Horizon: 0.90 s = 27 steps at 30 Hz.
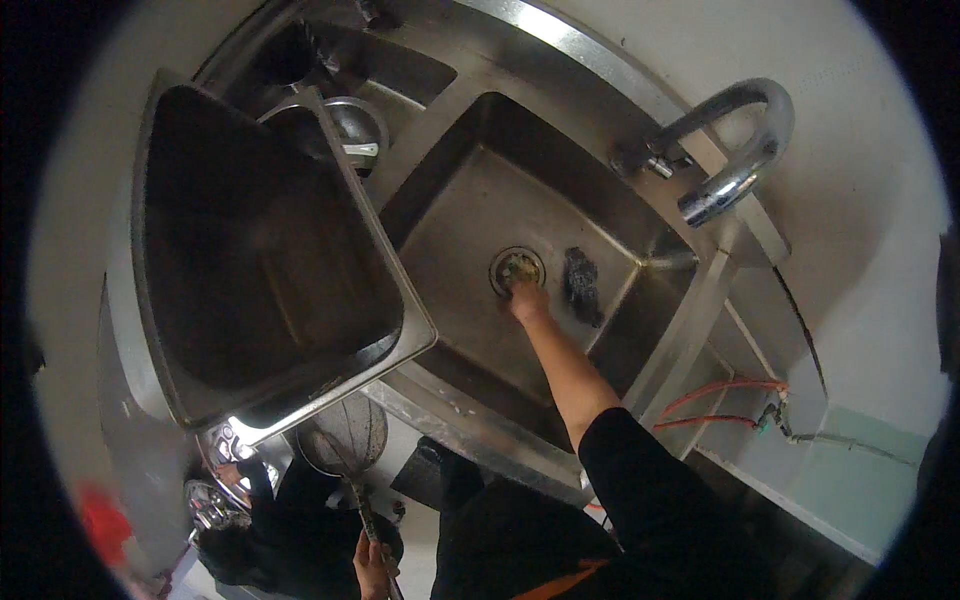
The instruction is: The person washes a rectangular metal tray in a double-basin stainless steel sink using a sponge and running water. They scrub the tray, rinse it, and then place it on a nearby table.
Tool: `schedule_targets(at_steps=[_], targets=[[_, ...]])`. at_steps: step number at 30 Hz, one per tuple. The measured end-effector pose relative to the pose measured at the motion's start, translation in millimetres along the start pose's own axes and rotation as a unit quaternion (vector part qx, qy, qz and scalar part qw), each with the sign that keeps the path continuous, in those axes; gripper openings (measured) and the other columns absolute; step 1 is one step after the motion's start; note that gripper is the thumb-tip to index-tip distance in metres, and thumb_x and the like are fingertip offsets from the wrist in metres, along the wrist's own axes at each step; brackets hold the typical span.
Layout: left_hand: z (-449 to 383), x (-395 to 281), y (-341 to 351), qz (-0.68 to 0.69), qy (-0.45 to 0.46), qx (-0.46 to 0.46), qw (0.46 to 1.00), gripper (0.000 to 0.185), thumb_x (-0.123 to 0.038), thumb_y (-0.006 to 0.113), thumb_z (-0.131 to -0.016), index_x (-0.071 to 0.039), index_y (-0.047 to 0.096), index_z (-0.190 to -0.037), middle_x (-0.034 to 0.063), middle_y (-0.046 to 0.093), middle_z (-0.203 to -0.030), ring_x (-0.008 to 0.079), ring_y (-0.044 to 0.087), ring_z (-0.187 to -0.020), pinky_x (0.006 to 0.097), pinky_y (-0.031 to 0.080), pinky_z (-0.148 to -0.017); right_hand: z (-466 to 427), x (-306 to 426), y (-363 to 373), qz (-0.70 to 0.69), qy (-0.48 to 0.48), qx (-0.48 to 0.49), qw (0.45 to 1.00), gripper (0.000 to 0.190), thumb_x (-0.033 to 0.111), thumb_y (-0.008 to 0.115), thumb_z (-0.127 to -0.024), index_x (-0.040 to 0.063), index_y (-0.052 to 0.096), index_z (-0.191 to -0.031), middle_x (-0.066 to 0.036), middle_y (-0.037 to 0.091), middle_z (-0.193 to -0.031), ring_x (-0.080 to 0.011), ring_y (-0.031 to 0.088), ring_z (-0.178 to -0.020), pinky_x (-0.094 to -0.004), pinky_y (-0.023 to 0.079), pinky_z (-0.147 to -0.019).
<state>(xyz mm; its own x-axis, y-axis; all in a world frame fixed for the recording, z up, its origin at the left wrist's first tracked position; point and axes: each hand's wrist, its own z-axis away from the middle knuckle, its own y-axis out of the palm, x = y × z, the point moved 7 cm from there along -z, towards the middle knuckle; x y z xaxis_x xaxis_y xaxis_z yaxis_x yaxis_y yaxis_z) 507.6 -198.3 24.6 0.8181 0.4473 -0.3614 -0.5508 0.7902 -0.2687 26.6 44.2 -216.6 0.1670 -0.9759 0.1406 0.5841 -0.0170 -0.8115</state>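
Observation:
My right hand (527, 298) reaches down to the drain (516, 271) of a stainless steel sink basin (465, 217), its fingertips at yellowish-green food scraps in the strainer. The fingers are partly hidden, so their grip is unclear. A dark steel-wool scrubber (582, 286) lies on the basin floor to the right of the drain. My left hand (375, 566) is closed around the handle of a round wire-mesh skimmer (349, 439), whose mesh head is below the sink's front edge.
A large, deep metal pan (281, 247) rests tilted over the left part of the sink. Behind it, a second basin holds a metal bowl (356, 124). A chrome faucet (750, 176) curves at the right. Red hoses (712, 390) run beside the sink. Another person (262, 517) is at lower left.

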Motion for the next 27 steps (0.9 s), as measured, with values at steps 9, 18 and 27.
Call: schedule_targets(at_steps=[9,18,27], targets=[[20,30,-1,0.056,0.027,0.135,0.989,0.049,-0.016,0.049,-0.091,-0.006,0.032,-0.136,-0.003,0.038,-0.06,0.0051,0.037,-0.043,0.0211,0.031,-0.038,51,-5,-11,0.162,-0.155,-0.262,0.939,0.019,0.008,0.058,-0.073,0.007,0.063,-0.091,-0.011,0.064,-0.082,-0.0266,0.063,-0.064,-0.0399,0.05,-0.053],[23,87,-21,0.13,-0.016,0.215,0.968,0.05,-0.019,0.048,-0.094,-0.017,0.03,-0.141,-0.0058,0.037,-0.062,0.0047,0.033,-0.046,0.0198,0.026,-0.041,279,75,-127,0.047,-0.392,-0.376,0.838,0.023,0.005,0.063,-0.073,0.008,0.066,-0.096,-0.007,0.066,-0.094,-0.0229,0.062,-0.064,-0.0345,0.049,-0.058],[45,89,-50,0.154,0.026,0.209,0.965,0.051,-0.017,0.051,-0.094,-0.021,0.032,-0.14,-0.006,0.037,-0.065,0.0045,0.031,-0.047,0.0198,0.026,-0.042,318,212,-39,-0.496,-0.23,0.192,0.815,0.015,0.002,0.062,-0.08,-0.003,0.063,-0.094,-0.012,0.067,-0.077,-0.0187,0.063,-0.064,-0.0306,0.05,-0.059]])
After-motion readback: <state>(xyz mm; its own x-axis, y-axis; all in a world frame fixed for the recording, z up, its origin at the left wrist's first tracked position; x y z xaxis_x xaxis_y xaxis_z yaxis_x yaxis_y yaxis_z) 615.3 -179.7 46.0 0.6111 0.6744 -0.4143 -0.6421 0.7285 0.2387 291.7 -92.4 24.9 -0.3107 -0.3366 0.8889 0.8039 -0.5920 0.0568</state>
